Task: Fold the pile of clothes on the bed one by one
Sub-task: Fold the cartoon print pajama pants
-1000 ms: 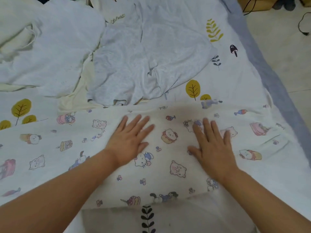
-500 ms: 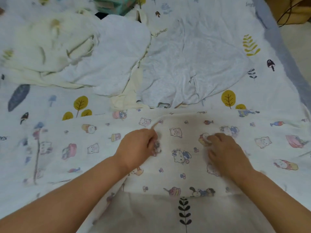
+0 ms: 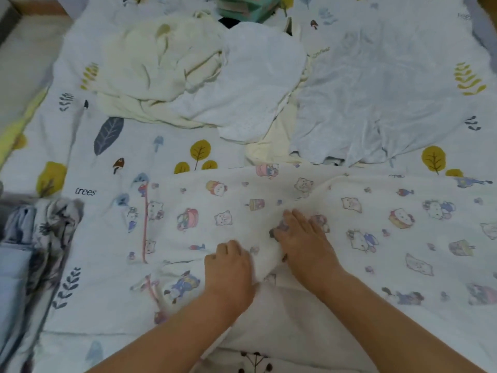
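— Two hands on the cloth, nearest the camera. What are they doing?

— Both rest on the cartoon cloth, which lies spread across the near half of the bed. The left hand has its fingers curled down, bunching a fold of the fabric. The right hand sits just beside it, a little farther, fingers bent and pinching a raised ridge of the same cloth.

— So both are grasping?

— Yes, each grips the fabric; a crease runs between them toward the far right.

— Anything at the near left?

— A stack of folded items, blue and grey-patterned, lies at the left edge of the bed.

— And farther out?

— Beyond the cloth's far edge lies the pile. A cream garment is crumpled at the far left, a white garment overlaps it in the middle, and a pale grey garment lies flatter on the right. The grey one touches the cloth's far edge.

— Farthest of all?

— A green item at the top edge, too cropped to identify.
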`<state>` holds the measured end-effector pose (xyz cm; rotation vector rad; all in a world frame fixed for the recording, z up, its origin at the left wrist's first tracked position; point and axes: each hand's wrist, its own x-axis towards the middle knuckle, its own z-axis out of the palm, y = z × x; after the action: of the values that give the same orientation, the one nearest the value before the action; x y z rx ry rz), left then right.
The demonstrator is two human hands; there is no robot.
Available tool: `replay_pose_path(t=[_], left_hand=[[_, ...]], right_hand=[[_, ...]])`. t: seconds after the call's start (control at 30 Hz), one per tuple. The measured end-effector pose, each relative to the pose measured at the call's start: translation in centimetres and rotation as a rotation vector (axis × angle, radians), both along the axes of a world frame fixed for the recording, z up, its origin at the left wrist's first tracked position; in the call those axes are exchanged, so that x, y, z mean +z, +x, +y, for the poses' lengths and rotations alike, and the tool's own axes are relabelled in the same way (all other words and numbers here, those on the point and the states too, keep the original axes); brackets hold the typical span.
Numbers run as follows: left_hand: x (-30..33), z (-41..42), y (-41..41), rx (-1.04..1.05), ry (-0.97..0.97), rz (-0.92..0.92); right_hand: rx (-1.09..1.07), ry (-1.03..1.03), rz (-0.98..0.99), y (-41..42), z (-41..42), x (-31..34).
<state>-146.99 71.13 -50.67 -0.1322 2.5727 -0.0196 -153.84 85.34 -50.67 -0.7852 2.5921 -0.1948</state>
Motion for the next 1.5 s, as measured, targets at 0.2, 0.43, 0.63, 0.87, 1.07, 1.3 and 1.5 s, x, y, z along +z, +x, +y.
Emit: replay_pose_path(t=[0.2,0.43,0.63,0.87,1.07,1.3,1.5], left_hand=[[3.4,-6.3,-1.8,0.233,0.426,0.057],[8.5,-16.5,-6.1,0.074,0.308,-0.405],[8.0,-23.6,-9.5,0.252,0.138,-0.016],[1.1,-22.2,-6.7,0.789,0.261,0.240],[-1.1,-22.5,-4.6,0.777,0.268,0.421],[-1.5,-23.4,-6.0,1.038,0.576,0.534],[-0.6,-23.1,-4.1,1.045,0.883,-0.015]], right_hand=[[0.002,0.027,-0.003,-3.0,-1.6,2.6],[-0.169,-0.173,0.110,-7.6,-5.6,6.0],[-0.261,-0.027,0.241,-10.3,-8.4,4.2],[-0.255,0.060,0.285,-9.5,-10.0,0.5],[-0.040,0.021,0.285,-9.7,-11.2,-1.2],[-0.196,-0.098,0.363,-11.4,-12.8,-1.2],[0.006,0.187,0.125,-10.7,-14.3,-1.5]])
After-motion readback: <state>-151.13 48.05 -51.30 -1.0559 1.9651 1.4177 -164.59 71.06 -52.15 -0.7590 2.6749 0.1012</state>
